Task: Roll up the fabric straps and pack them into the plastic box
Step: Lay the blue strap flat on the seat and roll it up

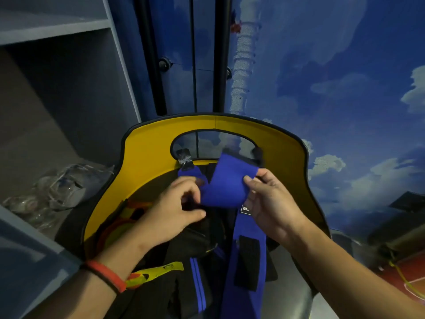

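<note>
**A:** What's in the container?

**B:** The yellow-lined bin [147,157] sits below the fingers, with a handle cutout in its far wall. It holds a heap of black fabric, a black strap with blue stripes [198,286], and a yellow-and-orange piece [156,271] down by the left wrist. I can't tell how many black straps are in the heap.

**A:** Counts?

**B:** Two hands and one blue strap [226,183] between them. There are two stripes on the black strap. The blue strap's tail has one black patch [247,261] and one white label [245,209] just under the right fingers.

**A:** How does the blue strap look?

**B:** It is wide, plain blue and bent into a loose fold above the bin, with its tail hanging down from the right fingers. The left hand [181,203] has curled fingers [190,183] pinching the strap's left edge. The right hand [269,201] pinches the right edge with thumb and forefinger.

**A:** Anything outside the bin?

**B:** Crumpled clear plastic bags [69,185] lie on a grey shelf [27,217], well left of the left fingers.
</note>
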A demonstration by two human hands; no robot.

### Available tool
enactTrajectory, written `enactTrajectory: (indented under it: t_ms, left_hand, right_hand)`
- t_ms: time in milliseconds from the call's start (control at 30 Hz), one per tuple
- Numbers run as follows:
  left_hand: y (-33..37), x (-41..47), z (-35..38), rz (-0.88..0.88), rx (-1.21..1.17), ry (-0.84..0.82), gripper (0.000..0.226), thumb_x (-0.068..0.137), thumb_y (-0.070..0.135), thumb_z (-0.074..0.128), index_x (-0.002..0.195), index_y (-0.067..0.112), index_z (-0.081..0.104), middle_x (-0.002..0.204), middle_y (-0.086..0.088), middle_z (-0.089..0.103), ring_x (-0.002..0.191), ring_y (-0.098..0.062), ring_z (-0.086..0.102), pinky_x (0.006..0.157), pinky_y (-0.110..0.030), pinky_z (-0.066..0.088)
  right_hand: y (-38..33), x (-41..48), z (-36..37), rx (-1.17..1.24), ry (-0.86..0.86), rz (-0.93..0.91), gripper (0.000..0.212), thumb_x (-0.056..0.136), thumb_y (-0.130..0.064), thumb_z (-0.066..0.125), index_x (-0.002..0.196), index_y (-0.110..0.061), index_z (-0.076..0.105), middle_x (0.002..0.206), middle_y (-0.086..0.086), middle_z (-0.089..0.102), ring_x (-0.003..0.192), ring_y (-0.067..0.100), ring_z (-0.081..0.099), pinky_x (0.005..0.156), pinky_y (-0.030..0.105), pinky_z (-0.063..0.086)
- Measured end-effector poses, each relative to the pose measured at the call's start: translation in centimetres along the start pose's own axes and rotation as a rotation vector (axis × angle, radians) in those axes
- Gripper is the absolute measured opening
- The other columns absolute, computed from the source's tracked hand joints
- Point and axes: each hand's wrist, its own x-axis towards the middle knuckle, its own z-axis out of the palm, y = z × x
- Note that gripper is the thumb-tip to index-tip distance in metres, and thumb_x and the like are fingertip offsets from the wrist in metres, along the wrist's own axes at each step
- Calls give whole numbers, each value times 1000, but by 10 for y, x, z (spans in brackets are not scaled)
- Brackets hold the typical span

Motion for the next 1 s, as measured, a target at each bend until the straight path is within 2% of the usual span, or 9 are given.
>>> enactTrajectory:
  t_ms: [67, 167, 267, 367, 600, 700, 767, 900, 1000]
  left_hand:
    - [15, -5, 0, -234, -98, 207, 16, 90, 29, 76, 85, 25, 60, 98, 0, 68, 91, -18, 67, 75, -36, 54]
    - [34, -13, 13, -704, -610, -161, 56, 100, 61, 45, 113, 12, 67, 104, -12, 77, 94, -28, 76, 81, -40, 60]
    - [33, -11, 40, -684, -1134, -231, 54, 102, 63, 37, 133, 23, 56, 126, -15, 71, 115, -32, 70, 106, -54, 49]
    - [30, 3, 49, -597, -1347, -43, 48, 105, 54, 40, 140, 27, 57, 131, -15, 69, 123, -32, 65, 111, -56, 43]
    - [31, 3, 32, -574, -908, 164, 39, 89, 6, 74, 122, 26, 71, 118, -8, 75, 100, -25, 75, 83, -41, 62]
    - [41, -18, 32, -592, -742, 65, 40, 85, 6, 78, 117, 30, 73, 112, -6, 77, 95, -23, 77, 90, -46, 61]
    - [49, -31, 35, -595, -721, -55, 45, 85, 3, 77, 120, 31, 71, 113, -4, 77, 98, -21, 76, 94, -47, 59]
    - [56, -52, 35, -618, -663, -264, 52, 86, -10, 71, 121, 28, 70, 106, -1, 79, 97, -24, 77, 86, -44, 62]
    - [56, -54, 29, -628, -668, -322, 46, 87, -7, 71, 121, 24, 68, 115, -1, 75, 101, -26, 75, 79, -42, 61]
  right_hand:
    - [-5, 2, -3, 228, 75, 10, 15, 95, 0, 57, 92, -14, 52, 109, 17, 68, 100, 25, 72, 84, 40, 63]
    - [-6, -1, -7, 380, 130, 58, 24, 98, 4, 53, 115, -12, 49, 110, 21, 69, 101, 27, 74, 76, 39, 63]
    - [11, -8, 3, 263, 158, 177, 39, 97, 7, 51, 135, 7, 43, 117, 31, 68, 103, 36, 73, 68, 37, 63]
    - [22, -18, 8, 45, 253, 274, 57, 90, 9, 61, 138, -12, 39, 120, 28, 66, 108, 41, 70, 72, 42, 65]
    - [-11, -39, -6, -786, 56, 339, 54, 62, -33, 74, 116, -37, 67, 124, -9, 66, 108, 6, 61, 81, 20, 46]
    - [-21, -39, -8, -739, 20, 325, 32, 86, -45, 69, 115, -31, 72, 116, -5, 74, 105, 14, 70, 98, 37, 52]
    - [-19, -40, -6, -784, 9, 368, 29, 96, -49, 62, 111, -26, 72, 109, -1, 75, 95, 16, 73, 87, 34, 60]
    - [-9, -39, -4, -773, 86, 422, 29, 95, -32, 71, 121, -24, 62, 109, 3, 70, 81, 13, 72, 58, 25, 57]
    - [-6, -37, -9, -583, 83, 462, 39, 91, 1, 69, 125, -14, 57, 108, 14, 73, 78, 21, 76, 56, 32, 59]
